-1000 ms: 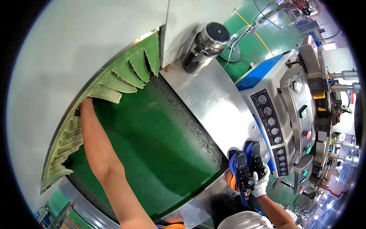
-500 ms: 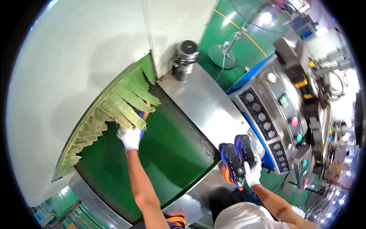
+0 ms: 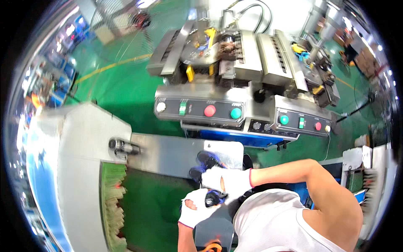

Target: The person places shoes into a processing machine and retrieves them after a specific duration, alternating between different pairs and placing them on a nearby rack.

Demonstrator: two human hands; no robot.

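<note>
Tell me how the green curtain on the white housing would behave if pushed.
The green curtain would probably bend rather than resist, since its free edge looks ragged and soft. Its strips may give way separately, as that edge is broken into pieces. It would likely stay attached, with its other side along the white housing.

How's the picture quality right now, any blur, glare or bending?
In the head view, blur smears the steel bottle and the machine's upper metal parts; in the head view, the white gloves on the left hand and right hand look bright, with little detail; in the head view, edges bend toward the rim and the corners go black.
</note>
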